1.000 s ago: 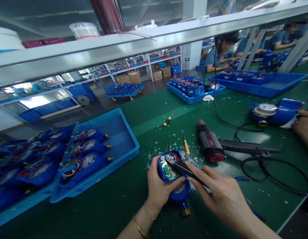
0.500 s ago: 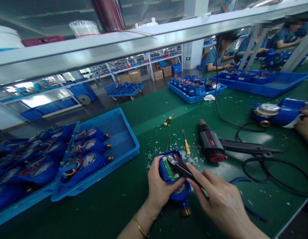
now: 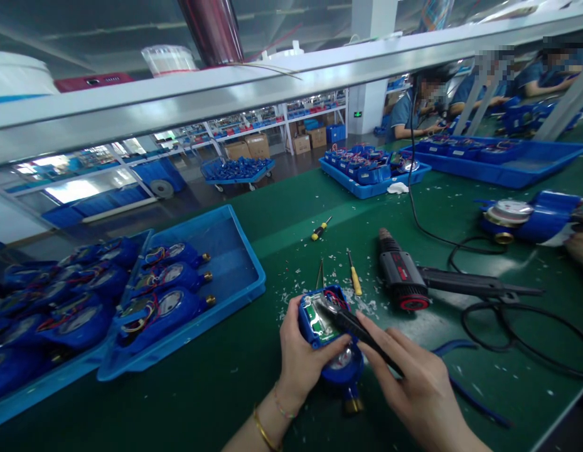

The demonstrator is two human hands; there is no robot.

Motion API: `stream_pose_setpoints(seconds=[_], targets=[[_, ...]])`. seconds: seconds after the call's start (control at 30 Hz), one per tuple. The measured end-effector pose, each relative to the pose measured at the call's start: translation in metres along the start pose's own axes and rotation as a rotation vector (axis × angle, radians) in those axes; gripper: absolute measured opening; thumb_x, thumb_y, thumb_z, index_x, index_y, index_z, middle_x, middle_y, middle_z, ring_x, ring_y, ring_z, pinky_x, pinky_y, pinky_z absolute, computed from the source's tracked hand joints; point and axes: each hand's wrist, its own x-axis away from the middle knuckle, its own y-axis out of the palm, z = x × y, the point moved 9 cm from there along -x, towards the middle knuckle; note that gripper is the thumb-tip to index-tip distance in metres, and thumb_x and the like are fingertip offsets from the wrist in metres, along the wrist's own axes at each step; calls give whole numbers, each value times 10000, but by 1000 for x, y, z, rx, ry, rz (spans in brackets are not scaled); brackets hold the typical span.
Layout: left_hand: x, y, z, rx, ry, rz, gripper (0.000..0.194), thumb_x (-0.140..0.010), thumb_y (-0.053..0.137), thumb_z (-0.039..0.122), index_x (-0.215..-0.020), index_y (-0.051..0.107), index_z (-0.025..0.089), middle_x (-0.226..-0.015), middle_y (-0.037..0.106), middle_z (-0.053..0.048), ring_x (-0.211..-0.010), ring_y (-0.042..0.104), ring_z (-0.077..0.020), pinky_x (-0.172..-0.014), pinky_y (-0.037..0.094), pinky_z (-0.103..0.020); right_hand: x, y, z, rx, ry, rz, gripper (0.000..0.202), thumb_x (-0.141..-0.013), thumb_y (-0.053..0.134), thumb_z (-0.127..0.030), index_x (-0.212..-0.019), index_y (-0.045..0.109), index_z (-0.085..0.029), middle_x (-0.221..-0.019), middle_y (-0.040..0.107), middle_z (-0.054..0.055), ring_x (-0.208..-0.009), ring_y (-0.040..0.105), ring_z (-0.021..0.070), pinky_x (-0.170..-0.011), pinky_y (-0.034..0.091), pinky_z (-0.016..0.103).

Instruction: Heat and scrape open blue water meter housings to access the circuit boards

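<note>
Head view: Meters (image 3: 169, 304) fill part of a blue tray (image 3: 225, 248) at left. At lower centre, fingers and thumb of the left hand (image 3: 295, 355) wrap firmly round an opened blue meter (image 3: 339, 375) over the green counter (image 3: 216, 402). A black-handled tool (image 3: 350, 323), its tip at the circuit board (image 3: 314, 319), sits pinched between the right hand's (image 3: 416, 380) thumb and fingers. Both hands stay nearly as posed half a second ago, suggesting work on the board continues. Beyond lies a heat gun (image 3: 399, 276); a co-worker's hand (image 3: 580, 242) shows at far right.
</note>
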Motion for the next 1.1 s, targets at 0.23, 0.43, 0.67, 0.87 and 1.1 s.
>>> stream_pose_setpoints(seconds=[0.23, 0.43, 0.67, 0.87, 1.1], targets=[[0, 3, 1, 36, -7, -45, 826, -578, 903, 518, -1223, 495, 202, -1156, 652, -108, -1073, 646, -336, -997, 485, -554, -15, -4, 5, 7, -8, -106, 373, -1023, 478, -294, -1385, 537, -223, -781, 609, 6, -614, 632, 130, -541, 495, 234], [1, 2, 7, -15, 26, -38, 775, -589, 897, 505, -1189, 508, 205, -1113, 661, -89, -1026, 654, -315, -957, 508, -515, -24, -6, 2, 41, -55, -148, 358, -1036, 436, -325, -1350, 559, -206, -759, 613, 3, -583, 645, 146, -485, 472, 245], [2, 1, 18, -120, 123, -15, 710, -614, 875, 488, -1157, 529, 190, -1071, 679, -87, -968, 675, -297, -890, 545, -466, -23, -10, -13, 252, -67, -117, 400, -1057, 337, -370, -1271, 627, -196, -691, 611, -3, -465, 625, 169, -395, 424, 285], [1, -1, 16, -148, 140, 8, 688, -617, 861, 476, -1146, 541, 175, -1044, 695, -96, -935, 689, -301, -870, 559, -471, -23, -9, -30, 443, -116, -9, 464, -1067, 290, -357, -1170, 697, -158, -609, 522, -15, -403, 562, 142, -364, 337, 284], [1, -4, 13, -170, 119, 27, 707, -605, 869, 483, -1146, 543, 167, -1046, 697, -106, -945, 690, -309, -879, 560, -481, -16, 1, -23, 447, -151, 1, 391, -1065, 346, -330, -1252, 643, -158, -649, 505, -23, -468, 572, 120, -439, 356, 263]])
